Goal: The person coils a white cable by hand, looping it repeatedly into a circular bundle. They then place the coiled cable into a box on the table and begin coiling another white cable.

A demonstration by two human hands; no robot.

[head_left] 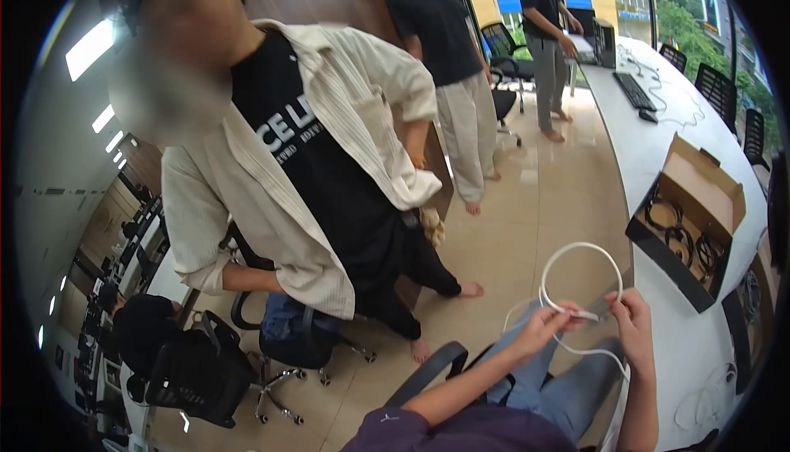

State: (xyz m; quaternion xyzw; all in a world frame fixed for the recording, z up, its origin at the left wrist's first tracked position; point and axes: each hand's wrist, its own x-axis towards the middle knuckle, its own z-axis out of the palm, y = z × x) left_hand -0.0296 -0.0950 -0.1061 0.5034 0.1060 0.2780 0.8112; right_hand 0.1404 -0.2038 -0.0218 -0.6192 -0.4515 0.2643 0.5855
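A white cable (583, 245) stands up in a round loop above my lap. My left hand (543, 329) pinches the gathered strands at the bottom of the loop. On the other side of it, my right hand (633, 320) has its fingers closed on the cable near the loop's lower right. A loose length of the same cable sags below both hands, and another strand curves down at the left. The cable's ends cannot be made out.
An open cardboard box (687, 217) with black cables sits on the white table (609, 102) at my right. Farther along lie a keyboard (633, 90) and mouse (648, 115). A person in a cream shirt (247, 197) stands close by; office chairs (202, 370) are behind.
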